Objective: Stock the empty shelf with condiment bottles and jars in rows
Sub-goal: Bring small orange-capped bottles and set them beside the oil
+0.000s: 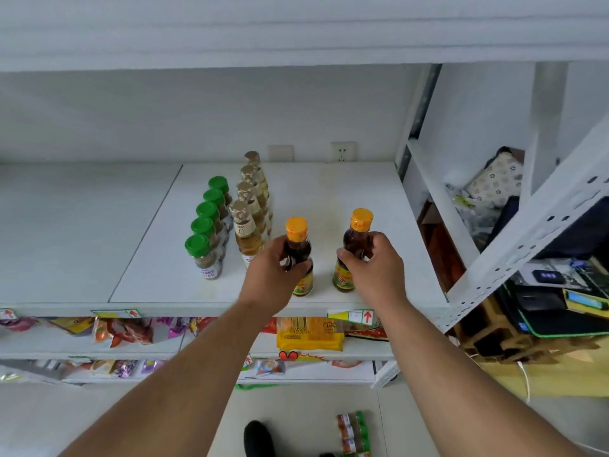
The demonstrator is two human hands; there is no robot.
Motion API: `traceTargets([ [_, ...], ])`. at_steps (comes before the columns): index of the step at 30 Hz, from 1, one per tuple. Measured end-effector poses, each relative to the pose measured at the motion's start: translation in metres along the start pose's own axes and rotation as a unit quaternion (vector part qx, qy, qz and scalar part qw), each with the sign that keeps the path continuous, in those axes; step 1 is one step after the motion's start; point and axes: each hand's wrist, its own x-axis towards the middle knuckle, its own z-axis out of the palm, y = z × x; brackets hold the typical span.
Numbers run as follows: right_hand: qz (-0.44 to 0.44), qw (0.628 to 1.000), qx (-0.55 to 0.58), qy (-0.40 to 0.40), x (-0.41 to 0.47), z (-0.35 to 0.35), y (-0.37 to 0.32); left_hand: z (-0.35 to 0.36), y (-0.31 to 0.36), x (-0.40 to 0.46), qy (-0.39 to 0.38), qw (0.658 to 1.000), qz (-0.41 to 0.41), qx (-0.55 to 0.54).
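Observation:
On the white shelf [356, 199] stand a row of several green-capped jars [201, 255] and, to its right, a row of several gold-capped pale bottles [245, 232]. My left hand [273, 275] grips a dark bottle with an orange cap [296, 230], which stands near the shelf's front edge just right of the gold-capped row. My right hand [372, 268] grips a second dark orange-capped bottle [359, 225] a little further right. Both bottles are upright with their bases on the shelf.
Lower shelves hold snack packets [125, 331] and a yellow pack [309, 334]. Several more jars [354, 433] lie on the floor by my dark shoe [258, 438]. A perforated white upright [527, 219] and cluttered boxes [553, 291] stand to the right. A wall socket [343, 151] sits behind the shelf.

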Motion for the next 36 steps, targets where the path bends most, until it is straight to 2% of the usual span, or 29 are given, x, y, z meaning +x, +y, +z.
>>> traceTargets([
  [8, -0.011, 1.0, -0.007, 0.004, 0.026, 0.004, 0.0, 0.008, -0.006, 0.037, -0.006, 1.0, -0.01, 0.004],
  [16, -0.001, 1.0, -0.004, -0.002, 0.026, 0.004, 0.005, 0.008, -0.013, 0.046, -0.045, 0.997, -0.028, -0.049],
  [25, 0.029, 0.998, 0.012, -0.052, 0.02, -0.005, 0.008, 0.009, -0.024, 0.038, -0.061, 0.993, -0.051, -0.088],
  [29, -0.02, 0.998, 0.052, 0.028, -0.034, -0.018, 0.011, 0.011, -0.03, 0.017, -0.023, 0.988, -0.107, -0.112],
  [31, -0.011, 0.998, 0.057, -0.015, -0.057, -0.012, 0.013, 0.016, -0.041, 0.003, -0.013, 0.985, -0.134, -0.112],
  [34, 0.033, 0.988, 0.031, -0.15, -0.055, 0.017, 0.012, 0.024, -0.056, -0.011, -0.01, 0.983, -0.151, -0.108],
  [36, 0.049, 0.982, 0.033, -0.179, -0.04, 0.038, 0.008, 0.028, -0.058, -0.013, -0.012, 0.983, -0.147, -0.107],
])
